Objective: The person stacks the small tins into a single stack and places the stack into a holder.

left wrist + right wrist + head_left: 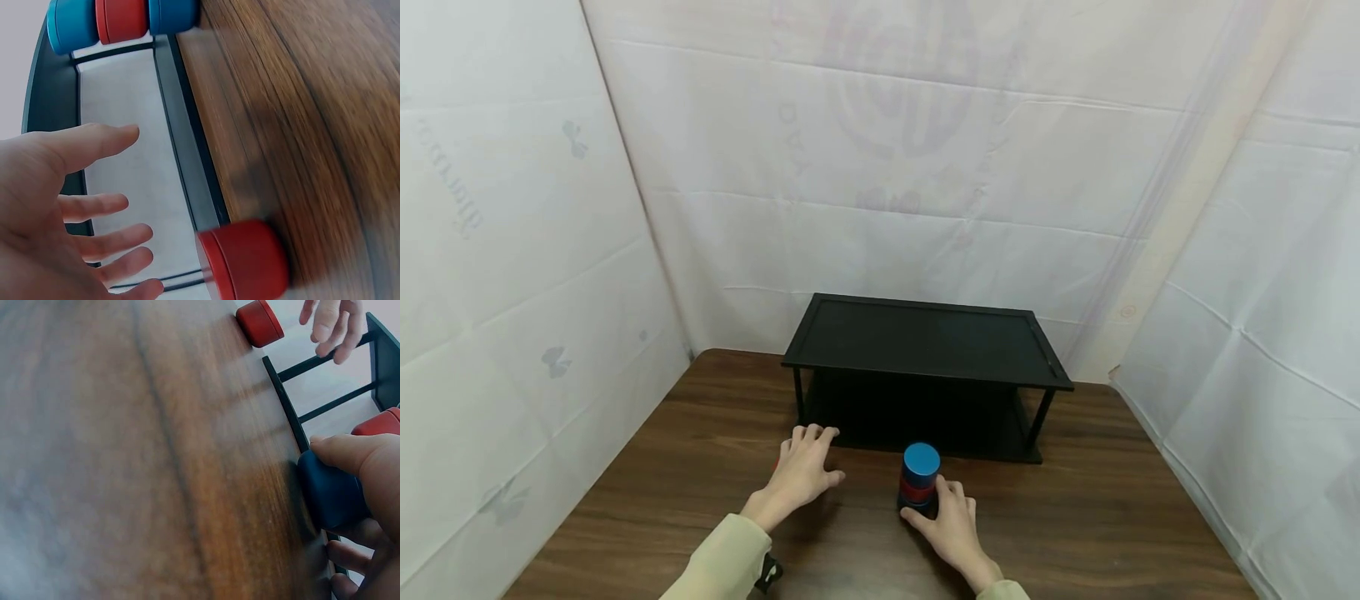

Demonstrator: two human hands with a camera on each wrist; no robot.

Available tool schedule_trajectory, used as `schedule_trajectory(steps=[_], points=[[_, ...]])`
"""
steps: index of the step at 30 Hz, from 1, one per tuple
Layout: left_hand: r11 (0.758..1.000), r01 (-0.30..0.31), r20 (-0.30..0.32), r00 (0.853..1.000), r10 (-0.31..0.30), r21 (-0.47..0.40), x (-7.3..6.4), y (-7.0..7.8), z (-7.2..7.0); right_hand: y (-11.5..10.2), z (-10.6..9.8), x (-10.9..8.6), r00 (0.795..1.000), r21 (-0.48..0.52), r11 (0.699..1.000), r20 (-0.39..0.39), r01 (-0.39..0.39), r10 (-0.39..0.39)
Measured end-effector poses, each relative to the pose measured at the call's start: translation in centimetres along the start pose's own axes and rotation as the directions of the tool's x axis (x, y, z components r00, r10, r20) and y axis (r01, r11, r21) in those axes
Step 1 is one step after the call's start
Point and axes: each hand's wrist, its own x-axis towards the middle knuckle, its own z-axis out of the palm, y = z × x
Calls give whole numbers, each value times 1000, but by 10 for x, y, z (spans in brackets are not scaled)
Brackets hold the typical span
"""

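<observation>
A stack of round tins stands on the table: a blue tin (922, 460) on top, a red tin (917, 490) in the middle and a dark blue tin (332, 490) at the bottom. My right hand (953, 527) grips the bottom tin, thumb on one side and fingers round the other. To the left, my left hand (801, 468) hovers with fingers spread and nothing in its grasp. A separate red tin (247, 259) sits on the table close beyond those fingers; in the head view the left hand hides nearly all of it.
Just behind the stack stands a black two-tier rack (925, 340), its lower shelf (910, 417) near the tins. The brown wooden table (1097, 500) ends at white sheet walls (887, 167) at the back and both sides.
</observation>
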Motion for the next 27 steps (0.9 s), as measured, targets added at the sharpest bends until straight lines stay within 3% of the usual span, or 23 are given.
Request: schedule_trajectory(steps=[12, 27], points=[[997, 79, 76, 994, -80, 8, -6, -23, -8, 1, -1, -1, 1000, 3, 1000, 1, -2, 2], [993, 119, 117, 986, -118, 0, -6, -34, -11, 0, 0, 0, 1000, 3, 1000, -4, 9, -9]])
